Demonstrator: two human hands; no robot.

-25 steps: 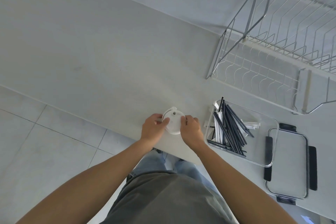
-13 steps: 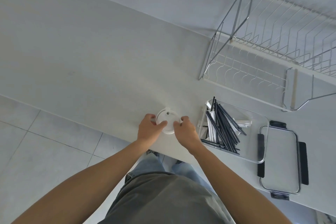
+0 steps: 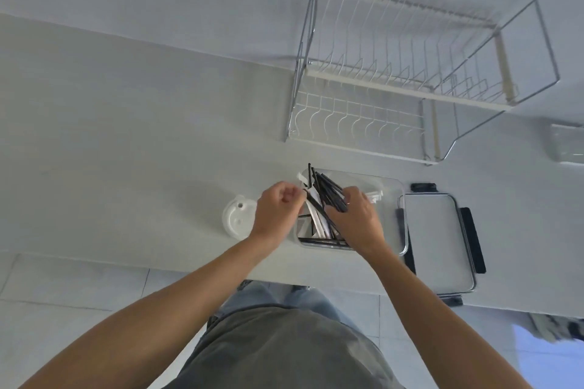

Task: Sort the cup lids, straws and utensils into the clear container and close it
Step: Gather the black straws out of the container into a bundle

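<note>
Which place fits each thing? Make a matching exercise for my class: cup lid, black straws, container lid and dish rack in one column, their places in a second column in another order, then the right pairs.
Things:
1. white cup lid
2. black straws
3. container lid
4. dish rack

Places:
A. at the back of the counter, by the wall
B. flat on the counter, left of the left hand
C. inside the clear container, under the right hand
D. flat on the counter, right of the clear container

Pairs: 1-B, 2-C, 3-D, 4-A
</note>
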